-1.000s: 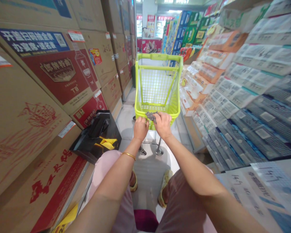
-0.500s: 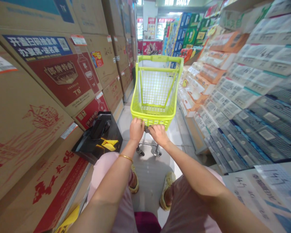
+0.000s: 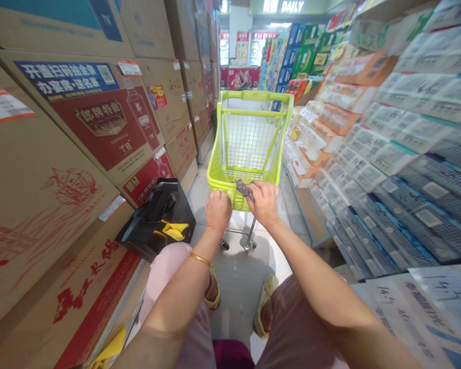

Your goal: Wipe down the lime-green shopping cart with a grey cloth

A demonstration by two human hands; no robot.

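Observation:
A lime-green plastic shopping cart [image 3: 251,111] stands right in front of me, its mesh basket facing up. My left hand [image 3: 218,211] is closed at the left of its near end, knuckles up; the fingertips are hidden on the far side. Pinched in the fingers of my right hand [image 3: 265,203] is a crumpled grey cloth [image 3: 245,189], held against or just above the basket's near rim. I cannot tell whether the cloth touches the rim.
Stacked cardboard cartons [image 3: 100,123] line the left side, with a black bag [image 3: 153,215] at their foot. Packs of paper goods [image 3: 399,128] are piled along the right. Green and blue boxes [image 3: 307,48] stand farther down the aisle. A tiled floor [image 3: 234,277] runs between.
My right hand has risen and shifted right, lifting the grey cloth from between the hands toward the basket's near rim. My left hand stays at the cart's near end, slightly lower.

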